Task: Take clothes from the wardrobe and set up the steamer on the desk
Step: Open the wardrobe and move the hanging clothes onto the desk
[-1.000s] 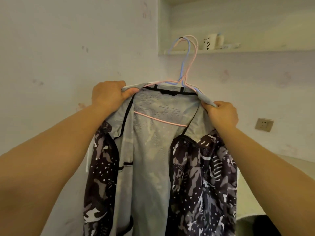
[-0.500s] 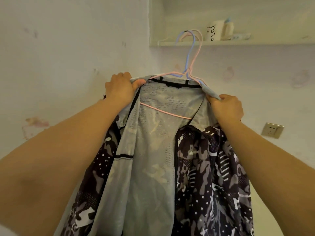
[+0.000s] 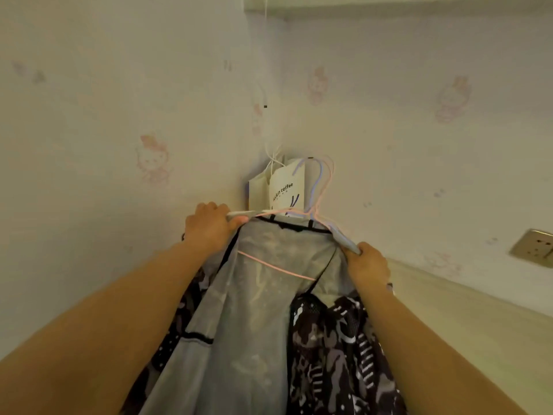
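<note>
Both hands hold a camouflage jacket at centre frame, its grey lining facing the camera. The left hand has its grip closed on the left shoulder edge; the right hand has its grip closed on the right shoulder. Pink and blue hangers rise from the collar, before a paper bag in the wall corner. A wall socket sits at right.

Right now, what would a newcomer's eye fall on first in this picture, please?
The camouflage jacket fills the lower centre, opened to its grey lining, on pink and blue hangers. The left hand and right hand each grip a shoulder of it. Behind the hooks, a paper coffee bag hangs in the wall corner, and a wall socket sits at far right.
</note>
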